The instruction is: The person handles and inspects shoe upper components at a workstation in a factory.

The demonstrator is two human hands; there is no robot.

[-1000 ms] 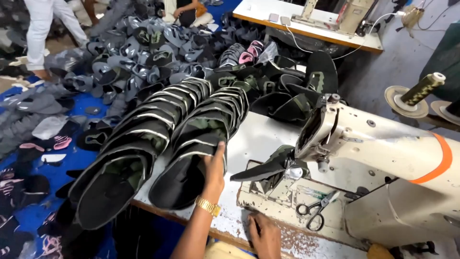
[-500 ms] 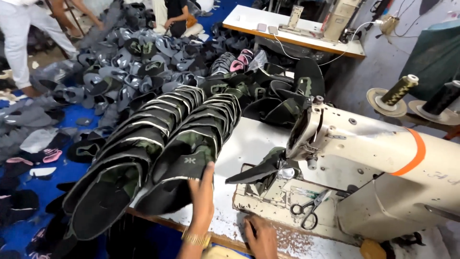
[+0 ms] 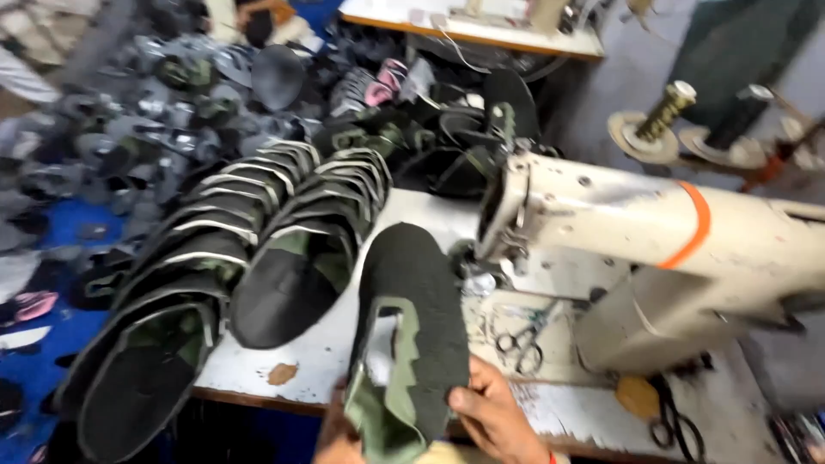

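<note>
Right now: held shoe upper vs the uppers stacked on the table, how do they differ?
The held shoe upper is single, lifted off the table in both hands; the stacked uppers lie overlapped in two rows on the table. The held upper stands roughly upright with its opening toward the camera; the stacked uppers lie flat, nested one into the next. Both share black fabric with olive-green panels.

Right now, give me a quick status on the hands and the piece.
Right hand holds dark shoe upper raised. Left hand under it, grip unclear. Sewing machine alongside, scissors on table.
</note>
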